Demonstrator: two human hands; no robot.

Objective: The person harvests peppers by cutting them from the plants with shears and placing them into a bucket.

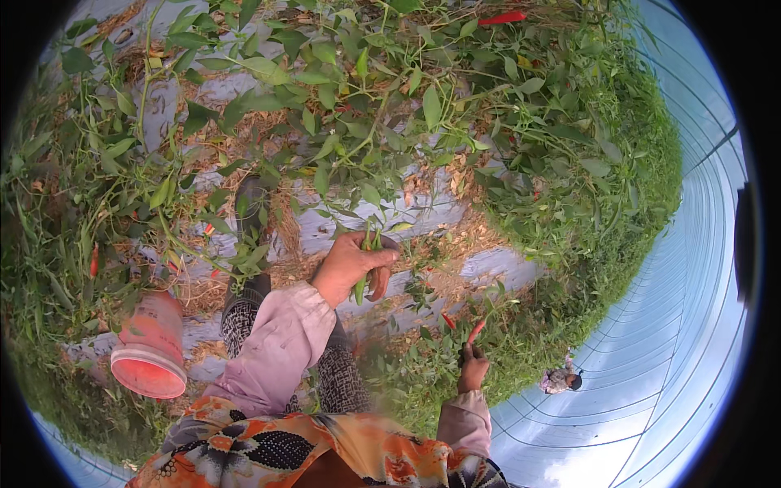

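Green chili peppers (360,287) are held in my left hand (356,263), in the middle of the view, with the fingers curled round them. Lower right, my right hand (472,369) is beside a red chili pepper (476,331), which stands up from its fingertips among the leaves. Another red chili (448,321) hangs just to its left. A pink plastic bucket (151,348) leans among the plants at the lower left, its mouth facing me. Leafy chili plants surround both hands.
Chili plants with a red fruit (503,18) fill the top and right. Grey plastic mulch (436,207) with dry leaves covers the ground. A person (557,380) is far off at the right, under a blue-looking tunnel cover (647,341).
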